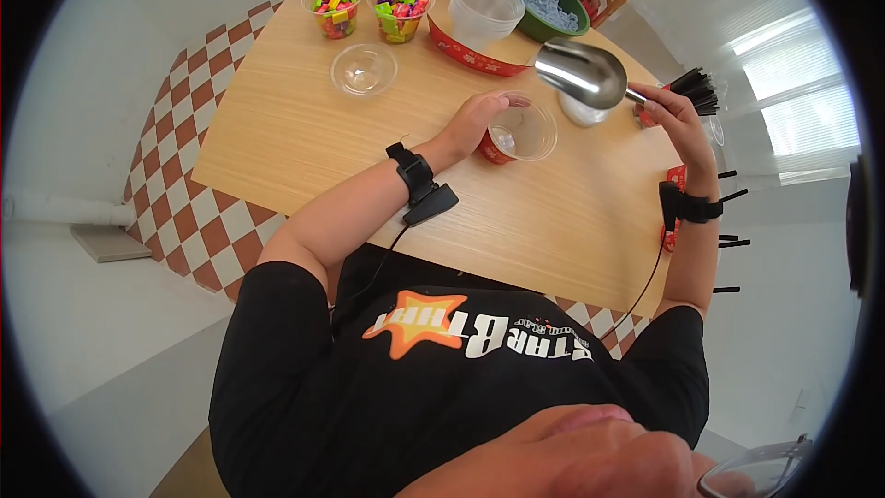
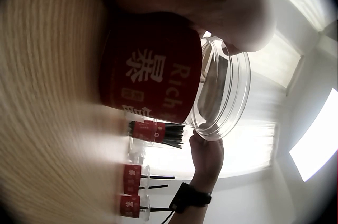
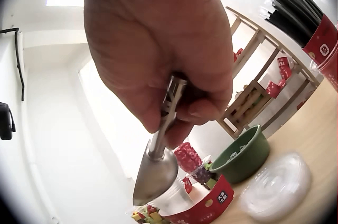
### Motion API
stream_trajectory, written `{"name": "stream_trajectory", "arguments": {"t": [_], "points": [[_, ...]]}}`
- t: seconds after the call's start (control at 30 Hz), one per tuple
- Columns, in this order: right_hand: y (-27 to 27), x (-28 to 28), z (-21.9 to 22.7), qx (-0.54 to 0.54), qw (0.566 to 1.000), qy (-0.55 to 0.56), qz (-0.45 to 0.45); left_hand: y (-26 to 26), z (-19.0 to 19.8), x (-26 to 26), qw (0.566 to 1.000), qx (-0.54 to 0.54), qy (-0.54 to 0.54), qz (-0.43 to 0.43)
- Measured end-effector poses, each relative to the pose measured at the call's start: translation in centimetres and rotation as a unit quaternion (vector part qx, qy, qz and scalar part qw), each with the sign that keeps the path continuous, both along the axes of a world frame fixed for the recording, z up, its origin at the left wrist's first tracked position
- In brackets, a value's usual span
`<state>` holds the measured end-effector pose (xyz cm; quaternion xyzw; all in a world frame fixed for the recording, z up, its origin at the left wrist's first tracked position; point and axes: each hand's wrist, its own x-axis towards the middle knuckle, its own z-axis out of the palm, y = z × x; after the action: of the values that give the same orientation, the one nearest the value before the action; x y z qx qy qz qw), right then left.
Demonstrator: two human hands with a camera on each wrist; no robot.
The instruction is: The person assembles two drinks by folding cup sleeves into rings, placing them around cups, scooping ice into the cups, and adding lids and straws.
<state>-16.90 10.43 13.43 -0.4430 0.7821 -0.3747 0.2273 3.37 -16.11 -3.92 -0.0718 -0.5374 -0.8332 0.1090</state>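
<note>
In the head view the left hand [image 1: 479, 124] curls round the side of a clear cup [image 1: 530, 134] with a red sleeve, standing on the table. That cup's red sleeve [image 2: 153, 71] fills the middle of the left wrist view, fingers above it. The right hand [image 1: 680, 120] grips the handle of a metal scoop [image 1: 583, 72], raised above the table to the right of the cup. In the right wrist view the scoop [image 3: 156, 176] hangs below the right hand [image 3: 163, 49]. What the scoop's bowl holds, if anything, cannot be told.
Behind stand cups of colourful pieces [image 1: 401, 14], stacked clear cups [image 1: 484, 14] and a green bowl [image 1: 576, 7] of bluish pieces. A clear lid [image 1: 364, 70] lies at left; stacked white lids [image 3: 277, 187] lie near the green bowl. Black straws [image 1: 696, 90] stand at right.
</note>
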Motion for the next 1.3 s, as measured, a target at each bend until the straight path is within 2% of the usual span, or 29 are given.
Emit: {"name": "stream_trajectory", "arguments": {"t": [0.03,0.07,0.13,0.2,0.3,0.43,0.47,0.53,0.67,0.7,0.73,0.77,0.8,0.83,0.87,0.93,0.97,1.03,1.13,1.3], "points": [[-0.4,-0.5,-0.2,-0.002,1.000,0.001,-0.003,0.0,-0.1,-0.1,1.000,0.002,0.012,-0.004],[-1.3,-0.8,-0.3,-0.032,0.999,-0.016,-0.041,0.0,-0.1,-0.2,1.000,0.000,0.013,-0.007],[-3.1,-2.3,-1.3,-0.065,0.994,-0.033,-0.084,-0.2,-0.2,-0.1,0.999,-0.049,0.009,0.010],[-5.2,-4.7,-3.3,-0.143,0.977,-0.078,-0.139,-0.2,0.0,0.0,0.999,-0.044,0.010,0.005],[-8.6,-7.4,-5.5,-0.167,0.966,-0.127,-0.148,-0.2,0.3,0.2,0.999,-0.037,0.007,-0.002],[-12.0,-8.8,-7.7,-0.146,0.971,-0.101,-0.160,0.2,0.9,0.5,1.000,-0.018,0.012,0.006],[-12.5,-8.8,-7.9,-0.158,0.966,-0.134,-0.154,0.1,0.9,0.3,1.000,-0.020,0.014,0.004],[-12.7,-8.7,-8.3,-0.173,0.958,-0.186,-0.131,0.1,0.6,0.3,1.000,-0.012,0.010,-0.004],[-10.6,-7.1,-8.6,-0.140,0.963,-0.152,-0.172,0.1,0.7,0.5,1.000,-0.015,0.006,-0.002],[-9.6,-7.0,-9.2,-0.118,0.972,0.004,-0.202,0.1,0.8,0.5,1.000,-0.023,0.012,0.000],[-8.6,-6.9,-9.7,-0.093,0.956,0.160,-0.226,0.2,0.9,0.5,0.999,-0.031,0.018,0.002],[-7.7,-5.7,-9.6,-0.092,0.956,0.160,-0.227,0.1,0.9,0.5,0.999,-0.030,0.018,0.001],[-6.5,-3.7,-9.0,-0.065,0.939,0.301,-0.153,0.1,0.8,0.4,0.999,-0.046,0.016,-0.003],[-5.5,-2.0,-8.7,-0.036,0.897,0.433,-0.076,0.0,0.7,0.4,0.998,-0.062,0.014,-0.007],[-4.7,-0.5,-8.7,-0.035,0.898,0.433,-0.076,0.0,0.7,0.4,0.998,-0.061,0.013,-0.008],[-3.8,1.7,-8.8,0.062,0.890,0.451,0.018,0.1,0.7,0.4,0.997,-0.074,0.018,-0.005],[-3.6,2.2,-9.1,0.063,0.891,0.450,0.014,0.1,0.7,0.4,0.997,-0.075,0.017,-0.009],[-3.2,2.9,-9.9,0.066,0.862,0.502,0.021,0.1,0.9,0.5,0.998,-0.067,0.007,-0.014],[-3.3,2.4,-11.1,0.055,0.853,0.519,-0.003,0.1,0.7,0.4,0.997,-0.074,0.012,-0.007],[-3.2,2.6,-10.7,0.061,0.860,0.506,-0.034,0.1,0.9,0.5,0.997,-0.072,0.003,-0.009]]}}
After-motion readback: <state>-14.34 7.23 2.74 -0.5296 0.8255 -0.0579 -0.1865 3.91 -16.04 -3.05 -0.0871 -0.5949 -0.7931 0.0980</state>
